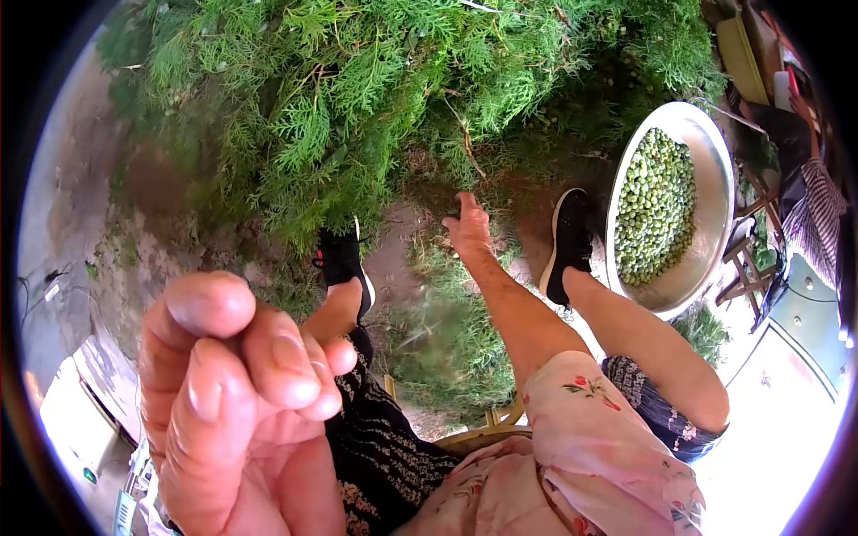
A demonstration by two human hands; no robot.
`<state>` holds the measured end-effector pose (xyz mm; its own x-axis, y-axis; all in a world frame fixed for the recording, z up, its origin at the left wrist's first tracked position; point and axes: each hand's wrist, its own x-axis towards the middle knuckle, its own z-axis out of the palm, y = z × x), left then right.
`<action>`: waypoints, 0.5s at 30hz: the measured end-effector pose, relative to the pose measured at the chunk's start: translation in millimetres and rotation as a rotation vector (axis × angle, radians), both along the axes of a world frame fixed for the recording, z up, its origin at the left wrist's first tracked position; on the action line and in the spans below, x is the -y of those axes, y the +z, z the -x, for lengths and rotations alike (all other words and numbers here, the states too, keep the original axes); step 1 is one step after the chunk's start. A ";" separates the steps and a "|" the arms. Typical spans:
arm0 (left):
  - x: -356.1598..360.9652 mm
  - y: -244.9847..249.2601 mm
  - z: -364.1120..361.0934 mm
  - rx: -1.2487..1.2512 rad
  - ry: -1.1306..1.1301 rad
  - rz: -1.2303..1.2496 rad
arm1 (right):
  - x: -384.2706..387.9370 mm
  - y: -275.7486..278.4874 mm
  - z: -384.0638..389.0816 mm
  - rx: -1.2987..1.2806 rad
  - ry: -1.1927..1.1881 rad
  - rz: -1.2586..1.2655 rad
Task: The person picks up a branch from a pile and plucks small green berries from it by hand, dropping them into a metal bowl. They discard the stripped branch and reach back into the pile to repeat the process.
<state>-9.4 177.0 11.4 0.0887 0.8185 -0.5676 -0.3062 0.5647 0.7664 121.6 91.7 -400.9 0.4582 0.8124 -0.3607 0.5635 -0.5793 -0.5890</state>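
Observation:
My left hand point(241, 393) is large and close to the camera at the lower left, its fingers curled in toward the thumb. Whatever may lie inside them is hidden. Farther off, my right hand point(469, 225) reaches down between my feet, thumb and forefinger apart, with nothing visible between them. Just beyond it lies a big heap of green, feathery conifer branches point(357, 98). On the right, a wide metal basin point(712, 214) holds many small round green cones point(655, 210).
Black shoes point(340, 259) stand on either side of my right hand. Loose green sprigs point(456, 348) cover the ground below it. At the far right are another person's striped clothing point(815, 210) and a wooden stool or chair frame point(751, 268).

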 end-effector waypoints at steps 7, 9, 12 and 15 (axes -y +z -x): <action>7.1 -7.1 1.4 0.051 0.085 -0.088 | 22.2 42.1 -43.9 -1.151 -0.669 -0.117; 9.4 -12.1 6.5 0.060 0.085 -0.109 | 26.6 53.1 -44.0 -1.293 -0.704 -0.114; 9.2 -14.5 9.2 0.071 0.084 -0.122 | 31.1 43.4 -40.2 -1.352 -0.544 -0.029; 8.1 -14.0 8.8 0.082 0.079 -0.116 | 40.4 25.3 -30.9 -0.898 -0.241 0.077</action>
